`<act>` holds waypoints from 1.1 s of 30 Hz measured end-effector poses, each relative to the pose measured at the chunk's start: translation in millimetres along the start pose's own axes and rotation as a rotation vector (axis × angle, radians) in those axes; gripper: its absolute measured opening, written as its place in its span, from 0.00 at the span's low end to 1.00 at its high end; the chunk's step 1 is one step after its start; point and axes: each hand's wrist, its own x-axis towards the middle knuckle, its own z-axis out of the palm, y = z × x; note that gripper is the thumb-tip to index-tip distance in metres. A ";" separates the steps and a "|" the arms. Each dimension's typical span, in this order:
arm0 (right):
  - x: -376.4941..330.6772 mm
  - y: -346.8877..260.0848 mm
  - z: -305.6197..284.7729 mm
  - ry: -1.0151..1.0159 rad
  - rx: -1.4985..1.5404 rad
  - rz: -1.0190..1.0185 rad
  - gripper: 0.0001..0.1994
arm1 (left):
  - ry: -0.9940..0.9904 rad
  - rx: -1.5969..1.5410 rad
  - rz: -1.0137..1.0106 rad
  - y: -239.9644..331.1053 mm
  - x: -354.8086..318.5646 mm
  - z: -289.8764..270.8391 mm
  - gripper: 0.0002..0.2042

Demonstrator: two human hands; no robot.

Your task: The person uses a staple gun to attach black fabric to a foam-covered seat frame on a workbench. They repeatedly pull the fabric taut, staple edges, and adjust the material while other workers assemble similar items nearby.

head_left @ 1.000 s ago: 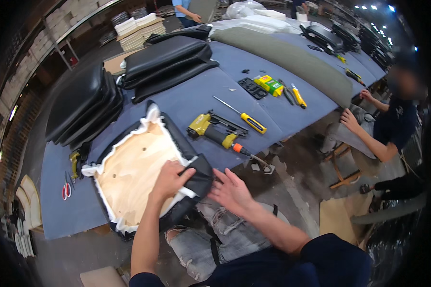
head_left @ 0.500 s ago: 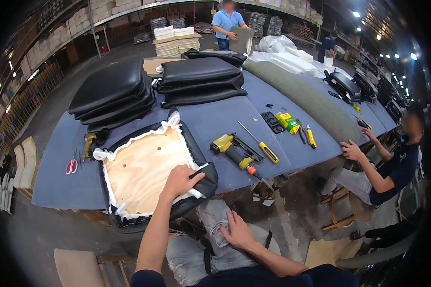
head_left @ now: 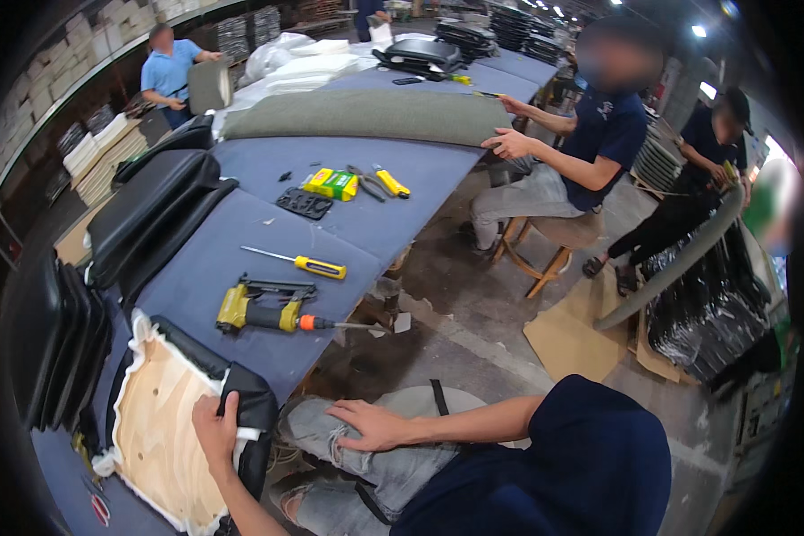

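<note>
An upturned seat cushion lies at the table's near left edge, its bare plywood base [head_left: 156, 420] framed by white padding and a black cover [head_left: 250, 393]. My left hand [head_left: 214, 433] is closed on the cover at the cushion's near right corner, thumb over the black material. A white strip of padding pokes out beside it. My right hand [head_left: 366, 424] rests on my jeans at the knee, fingers apart and holding nothing. Beyond the cushion, a yellow-and-black staple gun [head_left: 259, 308] with an orange hose fitting lies on its side. Past that lies a yellow-handled screwdriver [head_left: 317, 266].
Black cushions [head_left: 54, 348] are stacked at left. A green-yellow box [head_left: 330, 184], pliers [head_left: 364, 181], a yellow cutter [head_left: 391, 183] and red-handled scissors [head_left: 98, 509] lie on the blue table [head_left: 188, 268]. A seated co-worker [head_left: 590, 152] touches a grey-green roll [head_left: 366, 116]; others stand farther off.
My view has swung to the right, so the table and tools sit farther left. Left hand stays on the cushion corner; right hand stays on my leg.
</note>
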 end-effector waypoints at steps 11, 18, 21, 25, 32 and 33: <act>3.9 5.1 4.7 0.081 0.034 -0.040 0.34 | -0.034 0.006 0.020 -0.9 8.4 -0.1 0.25; 7.2 -11.7 0.4 0.046 0.082 0.000 0.34 | -0.077 -0.005 -0.078 8.2 5.8 -18.5 0.24; 6.1 -14.2 -4.8 0.048 0.076 0.020 0.34 | -0.039 -0.025 -0.058 12.4 7.7 -13.0 0.24; 5.3 7.9 0.2 0.124 0.034 -0.096 0.34 | -0.070 -0.005 -0.041 5.3 9.6 0.6 0.26; 0.4 2.7 -1.6 0.001 0.059 0.026 0.36 | -0.052 -0.039 -0.056 9.5 4.2 -2.0 0.25; -1.0 13.4 -0.4 0.001 0.046 0.024 0.36 | -0.051 -0.041 -0.063 14.3 7.1 1.2 0.26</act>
